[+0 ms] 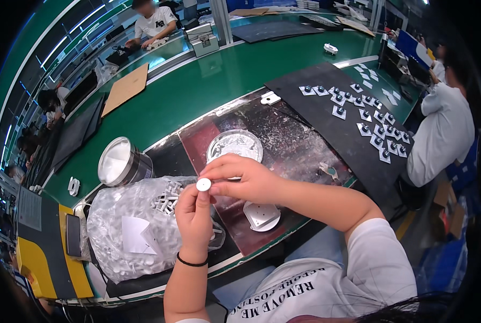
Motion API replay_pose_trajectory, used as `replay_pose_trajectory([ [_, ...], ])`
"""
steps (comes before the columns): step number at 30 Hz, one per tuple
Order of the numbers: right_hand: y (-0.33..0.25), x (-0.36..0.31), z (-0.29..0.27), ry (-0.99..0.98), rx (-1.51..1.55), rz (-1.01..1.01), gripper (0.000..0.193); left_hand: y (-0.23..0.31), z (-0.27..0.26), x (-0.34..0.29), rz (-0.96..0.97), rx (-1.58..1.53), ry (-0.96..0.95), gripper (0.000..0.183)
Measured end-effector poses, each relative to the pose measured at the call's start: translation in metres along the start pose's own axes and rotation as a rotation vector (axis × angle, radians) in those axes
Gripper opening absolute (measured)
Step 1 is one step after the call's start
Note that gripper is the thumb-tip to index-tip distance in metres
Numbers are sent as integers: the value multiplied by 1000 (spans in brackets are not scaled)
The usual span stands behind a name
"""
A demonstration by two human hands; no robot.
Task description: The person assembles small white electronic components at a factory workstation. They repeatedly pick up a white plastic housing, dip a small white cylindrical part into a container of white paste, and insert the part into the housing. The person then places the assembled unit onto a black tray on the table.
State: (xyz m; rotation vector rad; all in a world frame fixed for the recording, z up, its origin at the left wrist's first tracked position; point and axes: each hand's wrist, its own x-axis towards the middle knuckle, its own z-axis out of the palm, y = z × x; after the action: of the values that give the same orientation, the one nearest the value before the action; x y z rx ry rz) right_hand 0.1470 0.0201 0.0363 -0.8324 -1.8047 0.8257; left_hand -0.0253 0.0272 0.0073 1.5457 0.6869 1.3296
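Between my hands is a small round white cap (203, 184) with a tiny dark mark at its centre. My left hand (193, 209) pinches it from below and wears a black band at the wrist. From the right, my right hand (235, 173) grips its edge with thumb and fingers. Just left of them lies a clear plastic bag (108, 226) full of small white parts, with white pegs (167, 198) showing at its mouth. Behind my right hand sits a round tub (235, 144) smeared with white. Below it rest white plates with holes (262, 216).
An open tin (117, 161) of white material stands beyond the bag. A yellow and grey machine (49, 247) is at the left. On a black mat (326, 99), several small assemblies (365, 114) lie at the right. Co-workers (439, 126) sit at the right and far side.
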Motion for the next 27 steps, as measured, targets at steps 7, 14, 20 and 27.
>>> replay_pose_trajectory([
  [7,11,-11,-10,-146,528,235,24,0,-4,0,-327,-261,-263,25],
  [14,29,-12,-46,187,482,171,21,8,0,2,-185,66,-160,20],
  [20,64,-5,-87,397,-578,249,19,19,4,0,-53,252,-306,21],
  [27,71,-9,-79,258,-722,267,12,20,4,3,-130,316,-289,18],
])
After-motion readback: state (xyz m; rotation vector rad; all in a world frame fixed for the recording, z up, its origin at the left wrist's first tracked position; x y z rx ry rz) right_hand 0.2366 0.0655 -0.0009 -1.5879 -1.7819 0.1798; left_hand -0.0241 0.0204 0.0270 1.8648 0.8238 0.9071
